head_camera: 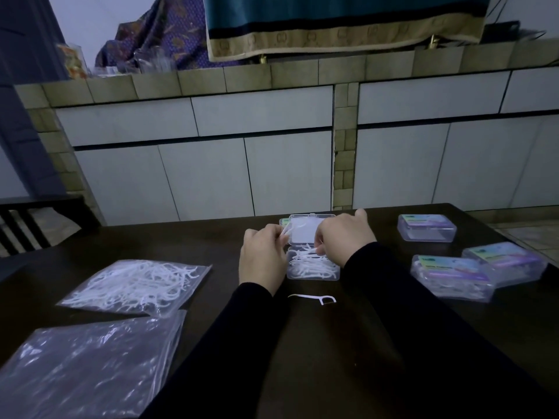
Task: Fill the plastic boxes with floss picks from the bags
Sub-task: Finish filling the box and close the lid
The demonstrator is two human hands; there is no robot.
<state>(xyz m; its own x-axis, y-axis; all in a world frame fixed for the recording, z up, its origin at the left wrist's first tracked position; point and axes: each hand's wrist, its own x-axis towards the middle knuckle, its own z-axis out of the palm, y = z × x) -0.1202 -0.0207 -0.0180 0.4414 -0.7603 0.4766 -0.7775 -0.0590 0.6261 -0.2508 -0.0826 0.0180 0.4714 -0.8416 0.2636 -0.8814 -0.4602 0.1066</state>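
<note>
Nearest, at about 7 o'clock on the dark bench (348, 343), lies a crinkled clear plastic bag (87, 367), glossy and flat, its contents hard to make out; just beyond it, at 9 o'clock, a second clear bag (136, 285) shows a tangle of thin white floss picks. A single loose floss pick (314, 298) (white, with a curved tail and a forked head) lies on the bench between the two black sleeves (393, 297). Just past it sits the open plastic box (313, 263), a clear rectangular tray heaped with white picks, its lid (305, 229) standing hinged back behind it. The left hand (261, 258) is curled at the box's left edge, fingers pinching what looks like a pick by the lid; the right hand (344, 234) is curled over the tray's right side, fingertips closed on picks in the pile. At 3 o'clock two closed boxes with pastel labels (481, 273) lie touching, holding white picks, and a third closed box (426, 228) sits apart at 2 o'clock. Beyond the bench stands a tiled counter (272, 77) with pale cabinet doors, draped with patterned cloths (332, 22) at 12 o'clock; a dark chair back (36, 219) shows at 10 o'clock.
</note>
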